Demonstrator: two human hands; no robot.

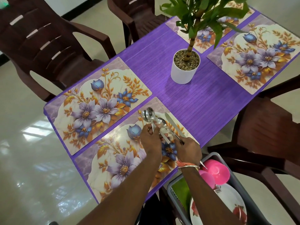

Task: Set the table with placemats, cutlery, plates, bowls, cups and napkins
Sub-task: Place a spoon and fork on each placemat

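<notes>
Cutlery is being sorted over the nearest placemat (120,159), one of four floral mats already laid on the purple table (186,103). A bundle of spoons (148,114) is gripped by the handles in the left hand (151,141), fingers curled round them and bowls fanned upward, apparently so that one piece at a time can be drawn off. A single spoon (161,122) is pinched by its handle in the right hand (189,151) and angled toward the mat's right side, beside a knife (172,121) that appears to lie flat there; whether the knife is touched by that hand cannot be told. The other placemats are seen bare of cutlery, so this setting is judged to be the first. Pink bowls (217,169), plates (230,200) and a fork (217,190) are kept in a grey bin (217,155) just beside the table's near corner, presumably within easy reach. A potted plant (185,69) is stood at the centre.
</notes>
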